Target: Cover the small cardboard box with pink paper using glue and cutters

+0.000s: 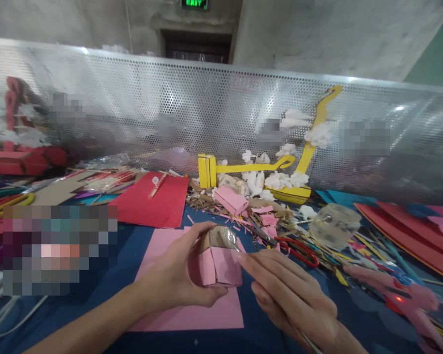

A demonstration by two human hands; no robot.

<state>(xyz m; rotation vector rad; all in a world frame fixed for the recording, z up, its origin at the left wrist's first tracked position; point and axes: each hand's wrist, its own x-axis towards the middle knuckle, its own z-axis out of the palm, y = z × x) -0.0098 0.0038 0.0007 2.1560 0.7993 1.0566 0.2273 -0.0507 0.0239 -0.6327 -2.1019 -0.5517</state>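
My left hand (170, 268) is closed around a small cardboard box (226, 269) partly faced in pink paper, thumb at the near side. The box's upper face shows bare brown card and a shiny clear patch. At its right side, my right hand (290, 287) has its fingers pressed together, tips against or very close to the box edge. A thin, metal-looking tool (310, 342) sticks out below the right palm; its working end is hard to make out. Beneath the box lies a pink paper sheet (221, 314) on the blue table.
Red-handled scissors (299, 250), a pink block (231, 200) and scraps lie ahead. A pink glue gun (402, 295) with a lit red light rests at right. Red sheets (151, 196) lie left. Yellow card models (206, 170) stand before a perforated metal screen (206, 108).
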